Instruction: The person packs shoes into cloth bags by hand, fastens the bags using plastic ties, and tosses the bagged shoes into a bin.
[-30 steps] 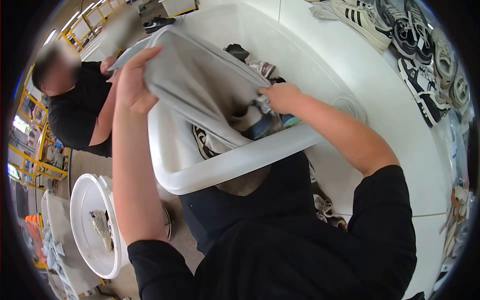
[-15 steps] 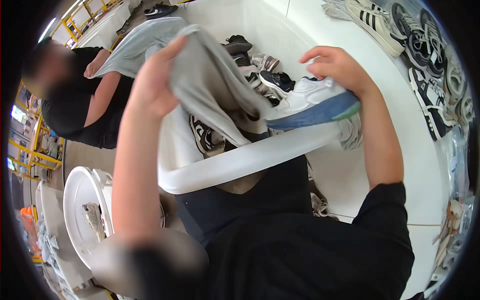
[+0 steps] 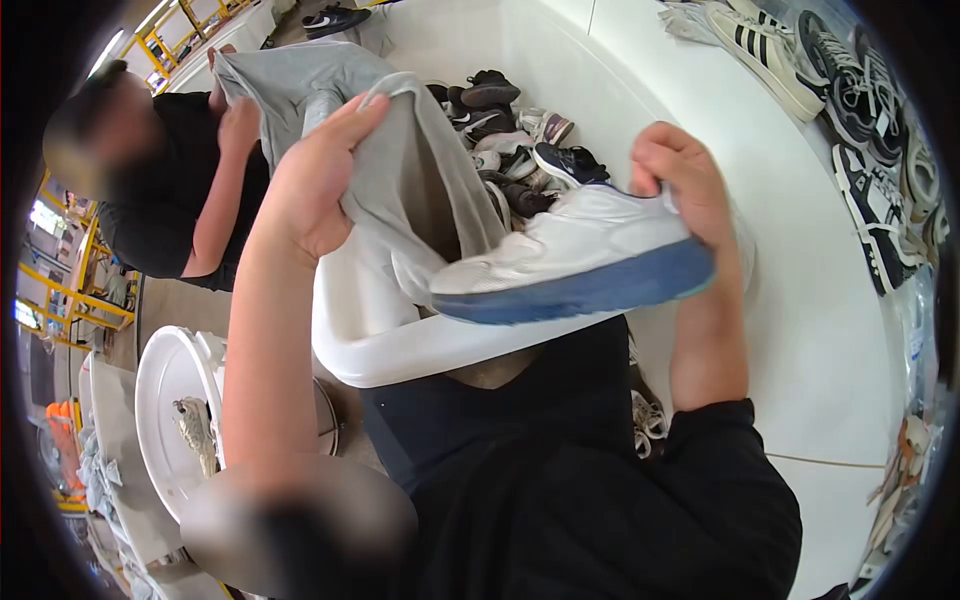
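Note:
My left hand (image 3: 318, 182) is closed on the edge of a grey cloth (image 3: 345, 75), which falls in folds with a bag-like hollow below. My right hand (image 3: 685, 178) grips a white sneaker (image 3: 575, 235) at its heel collar, the blue sole facing me. Its toe points left and touches or overlaps the cloth's lower folds. Beneath both hands lies a white tub (image 3: 440, 350), and behind the sneaker is a pile of mixed shoes (image 3: 490, 125) inside it. On the left, another person's hand (image 3: 238, 128) is at the far part of the cloth.
Several sneakers (image 3: 765, 60) line the white surface at the right. A black sneaker (image 3: 335, 20) sits at the far left. A white bucket (image 3: 160, 440) with a pale, crumpled item stands at lower left, near the other person (image 3: 160, 190). More shoes (image 3: 648, 420) lie below the tub.
My right hand has drawn nearer, and the sneaker's toe has swung left to the cloth. The other person's hands have shifted up and spread along the cloth. My left hand keeps its hold.

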`<action>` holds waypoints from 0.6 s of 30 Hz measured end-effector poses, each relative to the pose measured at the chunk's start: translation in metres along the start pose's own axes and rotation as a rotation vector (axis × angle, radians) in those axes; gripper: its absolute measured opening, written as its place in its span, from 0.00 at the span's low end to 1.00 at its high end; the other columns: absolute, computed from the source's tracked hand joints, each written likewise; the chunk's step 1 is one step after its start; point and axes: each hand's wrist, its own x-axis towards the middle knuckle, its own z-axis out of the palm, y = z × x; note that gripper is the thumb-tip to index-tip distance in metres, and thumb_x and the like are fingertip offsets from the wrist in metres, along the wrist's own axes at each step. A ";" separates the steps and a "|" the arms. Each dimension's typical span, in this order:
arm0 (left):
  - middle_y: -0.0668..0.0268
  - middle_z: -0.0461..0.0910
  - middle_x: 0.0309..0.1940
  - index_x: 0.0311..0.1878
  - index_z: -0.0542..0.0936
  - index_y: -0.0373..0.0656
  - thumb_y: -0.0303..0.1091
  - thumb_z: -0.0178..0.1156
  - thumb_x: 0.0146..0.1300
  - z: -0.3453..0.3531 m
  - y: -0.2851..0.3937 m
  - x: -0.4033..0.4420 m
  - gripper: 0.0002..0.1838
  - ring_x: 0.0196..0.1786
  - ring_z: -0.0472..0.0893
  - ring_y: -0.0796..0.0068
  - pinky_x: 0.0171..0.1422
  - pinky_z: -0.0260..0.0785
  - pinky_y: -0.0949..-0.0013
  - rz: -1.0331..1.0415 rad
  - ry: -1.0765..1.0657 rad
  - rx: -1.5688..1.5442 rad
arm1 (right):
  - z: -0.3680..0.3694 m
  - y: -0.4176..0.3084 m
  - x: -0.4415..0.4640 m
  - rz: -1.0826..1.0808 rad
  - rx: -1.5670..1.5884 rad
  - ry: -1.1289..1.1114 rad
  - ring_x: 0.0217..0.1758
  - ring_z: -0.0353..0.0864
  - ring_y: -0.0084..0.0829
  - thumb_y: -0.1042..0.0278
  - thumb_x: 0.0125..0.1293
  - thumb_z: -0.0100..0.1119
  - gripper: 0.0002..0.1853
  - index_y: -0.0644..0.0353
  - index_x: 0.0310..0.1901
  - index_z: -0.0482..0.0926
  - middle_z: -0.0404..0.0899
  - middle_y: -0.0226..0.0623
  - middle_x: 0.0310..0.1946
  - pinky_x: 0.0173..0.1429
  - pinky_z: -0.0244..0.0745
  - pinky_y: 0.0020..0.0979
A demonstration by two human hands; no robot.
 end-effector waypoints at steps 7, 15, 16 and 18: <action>0.66 0.81 0.60 0.69 0.75 0.40 0.40 0.58 0.76 0.012 -0.026 0.001 0.23 0.55 0.82 0.76 0.55 0.75 0.73 0.133 0.136 0.067 | 0.016 -0.029 0.005 -0.078 -0.239 0.178 0.29 0.72 0.15 0.58 0.64 0.70 0.14 0.59 0.30 0.82 0.79 0.26 0.24 0.36 0.67 0.22; 0.81 0.75 0.32 0.62 0.82 0.40 0.41 0.60 0.76 0.043 -0.018 -0.008 0.19 0.33 0.66 0.90 0.35 0.59 0.80 0.397 0.190 0.334 | 0.129 0.124 0.034 -0.002 -0.407 0.187 0.20 0.78 0.37 0.61 0.70 0.60 0.17 0.67 0.30 0.83 0.78 0.47 0.17 0.31 0.70 0.39; 0.81 0.76 0.33 0.63 0.82 0.40 0.41 0.61 0.75 0.049 -0.016 -0.015 0.20 0.35 0.67 0.89 0.36 0.60 0.79 0.404 0.191 0.427 | 0.138 0.134 0.031 -0.110 -0.445 0.185 0.21 0.79 0.38 0.61 0.69 0.60 0.16 0.66 0.30 0.83 0.79 0.48 0.18 0.31 0.72 0.39; 0.79 0.78 0.35 0.63 0.82 0.41 0.41 0.61 0.75 0.049 0.001 -0.021 0.20 0.36 0.71 0.88 0.39 0.64 0.79 0.426 0.266 0.301 | 0.143 0.121 0.034 -0.135 -0.501 0.119 0.24 0.83 0.42 0.61 0.69 0.60 0.16 0.66 0.31 0.84 0.82 0.49 0.21 0.33 0.75 0.40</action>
